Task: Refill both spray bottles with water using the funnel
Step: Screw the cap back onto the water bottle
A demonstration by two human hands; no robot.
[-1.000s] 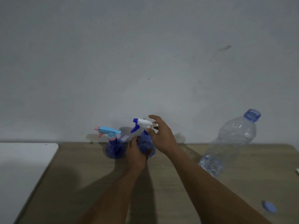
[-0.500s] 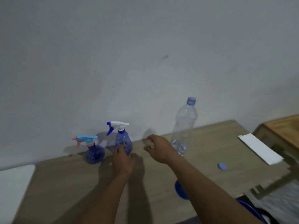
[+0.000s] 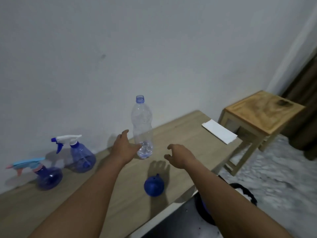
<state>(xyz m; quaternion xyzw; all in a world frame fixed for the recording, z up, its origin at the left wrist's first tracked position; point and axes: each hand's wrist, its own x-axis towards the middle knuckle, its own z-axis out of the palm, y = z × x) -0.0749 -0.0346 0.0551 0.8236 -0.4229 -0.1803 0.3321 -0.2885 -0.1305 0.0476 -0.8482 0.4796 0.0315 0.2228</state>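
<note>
Left hand (image 3: 126,146) hangs, fingers apart, beside the water bottle (image 3: 142,127) at the table's (image 3: 181,133) far edge; right hand (image 3: 178,156) hovers loosely curled, empty.

A plain grey-white wall (image 3: 154,40) runs behind the light wooden table (image 3: 188,134). Past the table's right edge stands a small wooden stool (image 3: 262,110), beside a dark curtain (image 3: 305,100). The floor (image 3: 274,169) is pale and mottled, the light dim.

Both arms stretched forward, both hands empty.
Left hand (image 3: 126,148) spread, thumb up, just left of the water bottle (image 3: 141,121); right hand (image 3: 179,157) hovers palm-down to the bottle's right, fingers loosely curled.
</note>
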